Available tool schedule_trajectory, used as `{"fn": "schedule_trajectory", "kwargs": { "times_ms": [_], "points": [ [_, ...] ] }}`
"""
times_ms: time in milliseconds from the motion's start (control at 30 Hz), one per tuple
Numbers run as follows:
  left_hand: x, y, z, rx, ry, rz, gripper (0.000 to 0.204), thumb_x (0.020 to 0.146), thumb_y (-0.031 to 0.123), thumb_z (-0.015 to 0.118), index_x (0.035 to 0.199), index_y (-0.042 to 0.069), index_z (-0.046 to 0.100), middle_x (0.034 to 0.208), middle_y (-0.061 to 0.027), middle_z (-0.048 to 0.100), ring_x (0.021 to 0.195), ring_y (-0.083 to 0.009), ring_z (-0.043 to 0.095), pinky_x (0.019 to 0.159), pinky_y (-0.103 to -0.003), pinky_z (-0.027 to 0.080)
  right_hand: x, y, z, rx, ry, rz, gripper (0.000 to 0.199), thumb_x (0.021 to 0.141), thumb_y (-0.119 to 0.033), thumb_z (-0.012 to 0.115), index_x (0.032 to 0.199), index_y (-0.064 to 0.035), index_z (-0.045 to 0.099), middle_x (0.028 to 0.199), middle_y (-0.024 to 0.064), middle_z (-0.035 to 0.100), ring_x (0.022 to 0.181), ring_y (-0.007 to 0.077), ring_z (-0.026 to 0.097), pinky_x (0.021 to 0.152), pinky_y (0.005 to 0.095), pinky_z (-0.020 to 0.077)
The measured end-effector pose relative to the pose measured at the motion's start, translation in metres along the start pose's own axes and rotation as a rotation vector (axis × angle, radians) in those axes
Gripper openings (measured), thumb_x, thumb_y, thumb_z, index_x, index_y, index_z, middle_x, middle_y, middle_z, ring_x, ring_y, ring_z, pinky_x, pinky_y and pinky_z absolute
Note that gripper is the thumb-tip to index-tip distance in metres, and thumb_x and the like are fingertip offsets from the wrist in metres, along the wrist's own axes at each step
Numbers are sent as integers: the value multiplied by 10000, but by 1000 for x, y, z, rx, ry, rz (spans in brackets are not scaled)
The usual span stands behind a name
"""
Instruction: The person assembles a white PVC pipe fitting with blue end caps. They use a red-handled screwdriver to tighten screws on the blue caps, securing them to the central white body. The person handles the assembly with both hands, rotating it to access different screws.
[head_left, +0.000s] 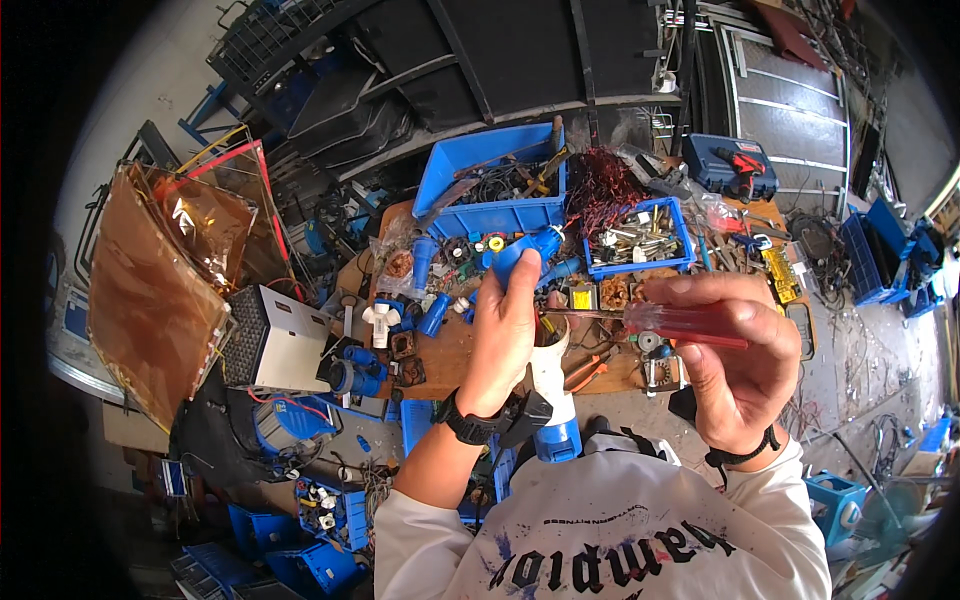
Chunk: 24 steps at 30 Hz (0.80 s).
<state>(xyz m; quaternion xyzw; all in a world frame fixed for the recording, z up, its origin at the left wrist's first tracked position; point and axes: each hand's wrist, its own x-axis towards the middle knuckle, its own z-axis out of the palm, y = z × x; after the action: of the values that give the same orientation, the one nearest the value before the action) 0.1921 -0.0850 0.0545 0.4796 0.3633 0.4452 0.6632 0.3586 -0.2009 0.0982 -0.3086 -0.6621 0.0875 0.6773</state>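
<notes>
My left hand (503, 335) is closed round a blue-and-white plastic housing (552, 385), held above the workbench. Its blue upper part (522, 252) shows past my thumb, and a blue end piece (558, 440) points toward my body. My fingers hide the middle, so I cannot tell whether these parts are all joined. In my right hand (748, 365) is a screwdriver (685, 322) with a clear red handle, gripped between thumb and fingers. The shaft points left, its tip beside the housing near my left hand; contact cannot be made out.
Behind the hands stand a blue bin (490, 215) of cables and a blue tray (640, 262) of metal fasteners. Orange-handled pliers (592, 370) lie on the wooden bench (450, 375). A red cordless drill (745, 170) rests by a blue case at the back right.
</notes>
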Motion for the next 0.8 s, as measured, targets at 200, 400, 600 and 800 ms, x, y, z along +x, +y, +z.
{"fn": "schedule_trajectory", "kwargs": {
  "times_ms": [200, 400, 600, 800],
  "points": [
    [1, 2, 5, -119, 6, -18, 271, 972, 305, 568, 1092, 62, 567, 932, 24, 566, 714, -42, 562, 580, -188, 498, 0, 2, 3, -31, 36, -71, 419, 796, -4, 728, 1182, -35, 568, 1112, 164, 526, 979, 257, 610, 757, 323, 541],
    [1, 0, 2, -82, 23, -17, 274, 972, 311, 566, 1087, 62, 566, 923, 22, 562, 709, -42, 564, 575, -192, 502, -7, 6, -3, -29, 52, -66, 612, 729, -57, 806, 1256, -23, 496, 1082, 184, 545, 876, 265, 640, 757, 348, 554],
    [3, 2, 0, 2, -23, -34, 385, 969, 373, 533, 1140, 28, 543, 942, -87, 630, 631, -175, 637, 528, -308, 569, -2, 4, 4, 199, 100, 106, 519, 866, -38, 671, 1310, -2, 406, 1216, 260, 521, 1083, 350, 596, 922, 431, 521],
    [5, 1, 5, -89, 9, -26, 274, 976, 307, 556, 1072, 51, 567, 915, 14, 563, 722, -59, 579, 572, -215, 516, -3, 7, -2, -36, 60, 42, 470, 855, -174, 715, 1261, -46, 514, 1195, 188, 488, 977, 265, 583, 833, 349, 505]
  ]
}}
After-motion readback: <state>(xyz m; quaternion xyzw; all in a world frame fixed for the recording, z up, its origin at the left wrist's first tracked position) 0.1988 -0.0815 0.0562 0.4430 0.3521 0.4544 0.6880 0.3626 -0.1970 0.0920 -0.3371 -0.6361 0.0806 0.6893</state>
